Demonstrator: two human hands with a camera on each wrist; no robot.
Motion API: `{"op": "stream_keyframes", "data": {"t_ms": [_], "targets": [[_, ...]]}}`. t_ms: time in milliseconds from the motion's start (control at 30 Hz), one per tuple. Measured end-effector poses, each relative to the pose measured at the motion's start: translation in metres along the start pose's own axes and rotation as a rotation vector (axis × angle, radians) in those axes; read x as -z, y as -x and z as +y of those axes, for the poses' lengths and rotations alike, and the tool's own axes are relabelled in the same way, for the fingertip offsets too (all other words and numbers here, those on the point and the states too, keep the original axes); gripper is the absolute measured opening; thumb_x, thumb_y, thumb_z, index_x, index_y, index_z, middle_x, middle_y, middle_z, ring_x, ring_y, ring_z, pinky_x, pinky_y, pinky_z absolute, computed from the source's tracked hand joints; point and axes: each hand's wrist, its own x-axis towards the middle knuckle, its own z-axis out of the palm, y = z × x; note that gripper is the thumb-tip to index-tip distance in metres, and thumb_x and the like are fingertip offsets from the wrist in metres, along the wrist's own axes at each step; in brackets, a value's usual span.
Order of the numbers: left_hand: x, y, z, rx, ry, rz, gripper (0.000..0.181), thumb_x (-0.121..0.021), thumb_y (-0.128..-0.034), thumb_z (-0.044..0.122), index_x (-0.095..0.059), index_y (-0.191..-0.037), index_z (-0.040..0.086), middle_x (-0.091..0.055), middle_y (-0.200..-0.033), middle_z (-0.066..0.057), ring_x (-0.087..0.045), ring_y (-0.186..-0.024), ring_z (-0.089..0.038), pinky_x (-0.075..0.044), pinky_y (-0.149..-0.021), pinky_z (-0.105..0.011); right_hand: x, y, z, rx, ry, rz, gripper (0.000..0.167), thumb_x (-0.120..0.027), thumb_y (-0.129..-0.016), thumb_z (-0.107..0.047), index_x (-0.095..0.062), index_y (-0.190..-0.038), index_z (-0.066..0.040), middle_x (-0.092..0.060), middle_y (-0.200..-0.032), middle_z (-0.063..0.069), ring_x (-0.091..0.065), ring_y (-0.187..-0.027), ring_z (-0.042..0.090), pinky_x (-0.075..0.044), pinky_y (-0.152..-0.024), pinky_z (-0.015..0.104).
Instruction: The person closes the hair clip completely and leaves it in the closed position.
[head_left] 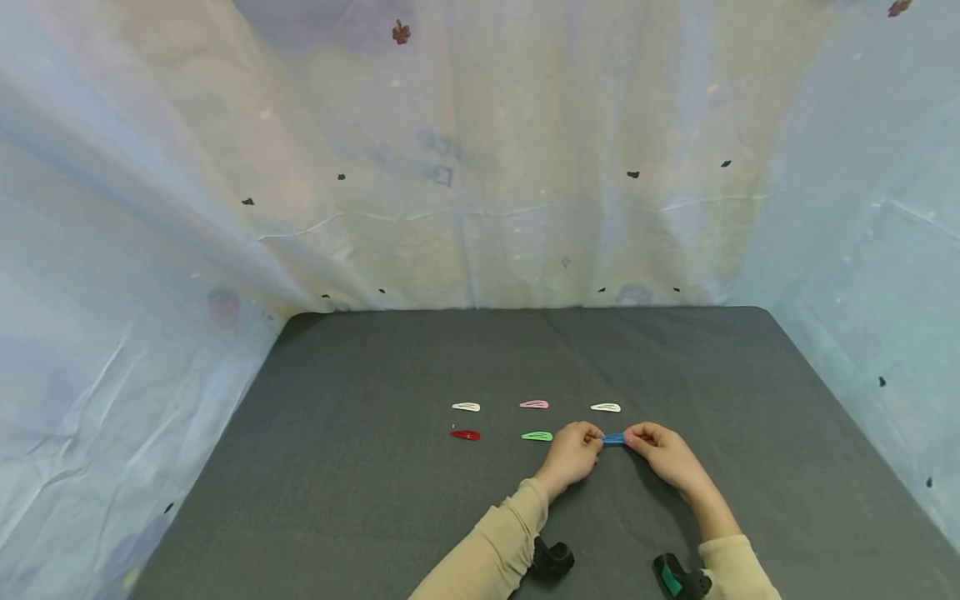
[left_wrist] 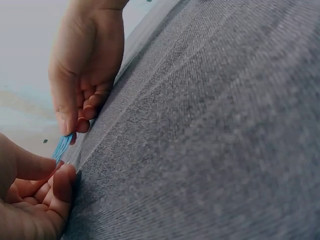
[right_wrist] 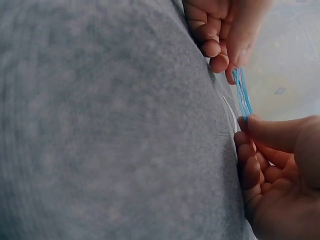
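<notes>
A blue snap hair clip (head_left: pixel 613 439) is stretched between both hands, low over the grey cloth. My left hand (head_left: pixel 573 454) pinches its left end between thumb and fingers, and my right hand (head_left: pixel 670 456) pinches the other end. Close up in the left wrist view, the blue clip (left_wrist: pixel 62 147) shows between the two sets of fingertips. From the right wrist view, the clip (right_wrist: pixel 242 92) has a slim loop shape with a gap along its middle. Just left of my left hand lies a green hair clip (head_left: pixel 537 436).
Behind the hands lies a cream hair clip (head_left: pixel 605 407), with a pink one (head_left: pixel 534 404) and another cream one (head_left: pixel 466 407) further left. A red clip (head_left: pixel 466 435) is at the front left. Pale patterned curtains (head_left: pixel 510 167) surround the grey table (head_left: pixel 360 500).
</notes>
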Motion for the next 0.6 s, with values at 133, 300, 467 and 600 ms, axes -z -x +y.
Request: {"op": "stream_keyframes", "data": {"t_ms": [133, 300, 467, 600], "targets": [[0.0006, 0.0001, 0.0009, 0.015, 0.047, -0.004, 0.008, -0.057, -0.0875, 0.003, -0.066, -0.087, 0.002, -0.058, -0.072, -0.001, -0.051, -0.056, -0.001, -0.04, -0.052, -0.016, 0.0, 0.0003, 0.0012, -0.002, -0.007, -0.02, 0.027, -0.052, -0.095, -0.025, -0.063, -0.105, -0.002, -0.063, -0.095, 0.007, -0.048, -0.076, 0.006, -0.037, -0.068, 0.022], [0.0017, 0.0004, 0.0033, 0.072, 0.147, -0.03, 0.009, -0.056, -0.0877, 0.001, -0.065, -0.088, 0.0, -0.057, -0.069, -0.001, -0.05, -0.056, -0.003, -0.038, -0.05, -0.017, 0.0024, 0.0004, 0.0011, -0.015, -0.091, -0.073, 0.031, -0.05, -0.096, -0.027, -0.061, -0.107, 0.0, -0.059, -0.089, 0.003, -0.046, -0.074, 0.007, -0.036, -0.066, 0.022], [0.0013, 0.0002, 0.0047, 0.11, 0.218, -0.011, 0.01, -0.055, -0.0874, 0.0, -0.065, -0.087, 0.0, -0.056, -0.069, 0.0, -0.049, -0.056, -0.004, -0.038, -0.049, -0.017, 0.0044, -0.0004, 0.0003, -0.008, -0.144, -0.105, 0.031, -0.05, -0.096, -0.027, -0.059, -0.104, 0.002, -0.054, -0.084, 0.0, -0.045, -0.073, 0.007, -0.035, -0.067, 0.023], [-0.0007, -0.0003, 0.0044, 0.111, 0.242, 0.018, 0.011, -0.055, -0.0859, -0.002, -0.065, -0.084, 0.0, -0.055, -0.066, 0.002, -0.049, -0.055, -0.004, -0.038, -0.049, -0.017, 0.0046, -0.0015, 0.0007, 0.0, -0.159, -0.12, 0.03, -0.05, -0.096, -0.025, -0.059, -0.101, 0.003, -0.052, -0.081, 0.0, -0.044, -0.072, 0.007, -0.035, -0.066, 0.024]]}}
